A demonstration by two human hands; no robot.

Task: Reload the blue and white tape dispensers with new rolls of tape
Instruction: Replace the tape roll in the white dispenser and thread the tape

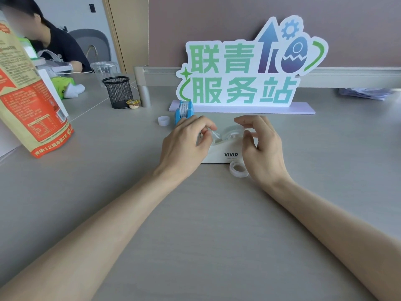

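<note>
**Threading the white dispenser, mid-desk**

The white dispenser (221, 154) stands in the middle of the desk (195, 224), nearer the far edge than the near one, with a clear roll (233, 130) already seated in its cradle. We judge the step in hand to be leading the tape to the cutter. The left hand (184, 142) has thumb and forefinger closed on the tape end (214, 134). The right hand (264, 144) curves loosely over the roll, and we cannot tell whether it grips it or only hovers. To do this well we would steady the roll, pull the strip flat and straight with no twist, keep the sticky side off our fingertips, then press it down onto the blade.

The desk is matte grey laminate, smooth and slightly grained. At its far edge a flat foam-board sign (245, 70) stands on a pale slab base. The white dispenser is a heavy-looking, rounded plastic block with a satin face. Just beyond the left hand, the blue dispenser (184, 111) is smaller, glossy and upright, with a roll showing inside it. A spare roll (238, 169), a thin translucent ring, lies against the white dispenser's near side. Left of the blue one sits an empty core (163, 121), a short white cylinder.
</note>
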